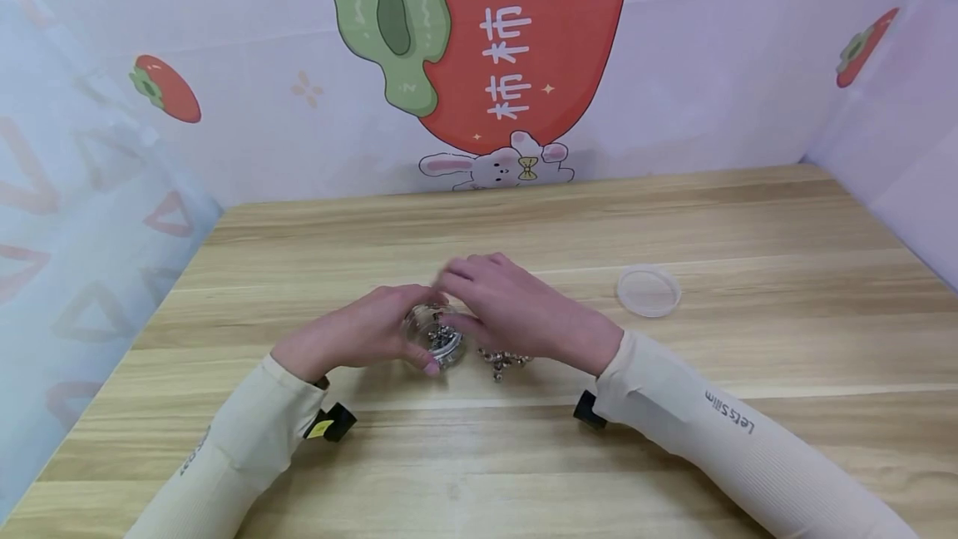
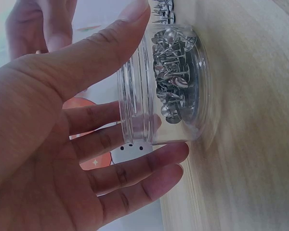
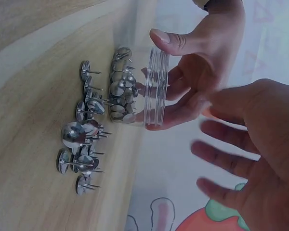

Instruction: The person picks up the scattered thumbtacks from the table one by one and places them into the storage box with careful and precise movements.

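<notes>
Head view: right hand (image 1: 516, 306) hovered above clear jar (image 1: 451, 349)

Left wrist view: left hand (image 2: 38, 149) gripped the jar, fingers curved, thumbtacks (image 2: 171, 72) inside. Right wrist view: right fingers (image 3: 224, 158) hung parted, apparently empty; a low sweep risked pricks from loose, upturned thumbtacks (image 3: 73, 135) beside the jar.

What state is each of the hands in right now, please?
Left hand: closed around the clear jar, holding it.
Right hand: open, fingers apart near the jar's mouth, nothing visible in it.
</notes>
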A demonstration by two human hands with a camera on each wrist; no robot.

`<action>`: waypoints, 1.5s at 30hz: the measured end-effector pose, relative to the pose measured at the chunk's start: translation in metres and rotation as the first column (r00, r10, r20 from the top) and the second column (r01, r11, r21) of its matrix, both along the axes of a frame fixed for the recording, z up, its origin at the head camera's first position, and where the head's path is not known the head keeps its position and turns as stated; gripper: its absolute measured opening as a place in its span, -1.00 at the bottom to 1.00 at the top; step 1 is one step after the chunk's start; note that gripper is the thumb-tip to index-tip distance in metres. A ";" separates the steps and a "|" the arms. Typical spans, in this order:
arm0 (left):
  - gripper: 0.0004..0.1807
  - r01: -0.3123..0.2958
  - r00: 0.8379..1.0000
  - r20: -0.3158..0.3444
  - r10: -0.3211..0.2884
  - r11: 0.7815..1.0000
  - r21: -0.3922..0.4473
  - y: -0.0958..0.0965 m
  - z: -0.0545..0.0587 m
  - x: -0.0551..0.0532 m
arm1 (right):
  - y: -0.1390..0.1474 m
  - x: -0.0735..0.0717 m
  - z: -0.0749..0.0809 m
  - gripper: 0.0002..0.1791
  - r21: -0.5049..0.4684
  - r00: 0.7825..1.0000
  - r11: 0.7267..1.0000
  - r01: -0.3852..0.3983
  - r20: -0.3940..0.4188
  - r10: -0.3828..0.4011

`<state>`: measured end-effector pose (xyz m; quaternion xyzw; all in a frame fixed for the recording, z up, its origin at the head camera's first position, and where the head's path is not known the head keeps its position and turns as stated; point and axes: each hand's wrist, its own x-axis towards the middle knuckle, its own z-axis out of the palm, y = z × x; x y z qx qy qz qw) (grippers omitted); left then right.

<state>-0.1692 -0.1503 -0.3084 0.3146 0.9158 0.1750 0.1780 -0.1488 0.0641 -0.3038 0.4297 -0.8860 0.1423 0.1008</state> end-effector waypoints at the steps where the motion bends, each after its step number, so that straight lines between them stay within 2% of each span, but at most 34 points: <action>1: -0.09 0.009 1.000 -0.011 -0.009 1.000 -0.006 0.000 0.000 0.000 | 0.000 0.000 0.000 -0.39 -0.007 1.000 1.000 0.004 0.012 -0.004; 4: -0.06 0.018 0.999 -0.030 -0.019 1.000 -0.026 0.000 0.000 0.000 | 0.001 0.000 -0.001 0.04 -0.009 0.998 1.000 0.018 0.053 -0.018; 7: -0.05 0.019 0.999 -0.036 -0.021 0.999 -0.037 0.001 0.000 0.000 | 0.001 0.000 -0.002 0.15 0.002 0.997 1.000 0.021 0.074 -0.021; 28: -0.05 0.021 0.999 -0.029 -0.021 1.000 -0.023 0.003 -0.002 -0.002 | 0.001 0.001 -0.006 0.10 0.066 0.997 0.998 0.016 0.073 -0.021; 39: -0.06 0.005 1.000 -0.029 -0.006 1.000 -0.030 0.002 -0.001 -0.002 | 0.002 0.004 0.000 0.07 0.073 0.999 0.997 0.023 0.046 -0.026; 45: -0.07 -0.001 1.000 -0.027 0.001 1.000 -0.031 0.003 -0.002 -0.001 | 0.011 0.011 0.003 0.01 0.080 0.999 0.996 0.027 0.042 -0.031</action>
